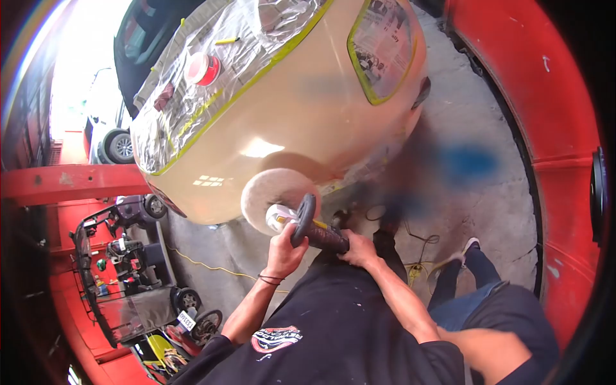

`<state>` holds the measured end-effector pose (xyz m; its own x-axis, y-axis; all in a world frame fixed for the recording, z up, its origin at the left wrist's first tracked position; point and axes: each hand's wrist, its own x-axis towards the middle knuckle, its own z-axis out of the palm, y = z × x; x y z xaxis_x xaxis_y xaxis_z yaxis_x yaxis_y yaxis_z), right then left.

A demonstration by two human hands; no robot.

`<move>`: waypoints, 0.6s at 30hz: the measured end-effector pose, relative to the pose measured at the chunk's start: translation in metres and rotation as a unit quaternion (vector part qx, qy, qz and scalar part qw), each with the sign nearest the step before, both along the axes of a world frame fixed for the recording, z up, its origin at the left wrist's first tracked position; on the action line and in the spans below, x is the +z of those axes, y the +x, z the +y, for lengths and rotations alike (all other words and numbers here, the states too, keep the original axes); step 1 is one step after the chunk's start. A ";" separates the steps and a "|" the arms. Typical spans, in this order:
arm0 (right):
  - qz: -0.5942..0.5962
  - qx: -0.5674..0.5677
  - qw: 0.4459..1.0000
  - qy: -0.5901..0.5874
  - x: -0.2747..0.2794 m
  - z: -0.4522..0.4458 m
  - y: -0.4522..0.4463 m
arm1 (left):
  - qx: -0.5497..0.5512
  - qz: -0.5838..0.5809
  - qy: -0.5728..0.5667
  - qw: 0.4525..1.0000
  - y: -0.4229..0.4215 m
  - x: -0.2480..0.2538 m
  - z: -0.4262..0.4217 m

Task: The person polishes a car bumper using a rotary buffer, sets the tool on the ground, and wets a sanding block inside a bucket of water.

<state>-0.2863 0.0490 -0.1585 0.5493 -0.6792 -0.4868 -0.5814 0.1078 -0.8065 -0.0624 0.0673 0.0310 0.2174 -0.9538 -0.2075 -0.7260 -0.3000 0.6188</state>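
Observation:
A polishing machine (324,237) with a round pale pad (281,192) is held against or very close to the lower edge of a cream car panel (256,154). My left hand (285,253) is closed on the machine's black loop handle, near its head. Further back, my right hand (359,249) wraps round the rear of the dark body. Foil-like masking sheet (250,32) with yellow-green tape covers the part above the panel. On the sheet lie a red-rimmed tub (203,69), a yellow stick-like item (227,41) and a crumpled dark red cloth (164,96).
A co-worker (500,314) stands close on my right, one arm near my elbow. Cables (417,269) and a yellow cord (215,266) run over the concrete floor. Vehicles and a motorcycle (206,326) stand at the left. A red wall (564,192) bounds the right.

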 end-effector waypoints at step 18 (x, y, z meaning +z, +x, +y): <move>-0.110 -0.276 0.954 0.046 -0.036 -0.024 -0.018 | -0.242 -0.085 0.016 0.966 -0.088 -0.019 -0.165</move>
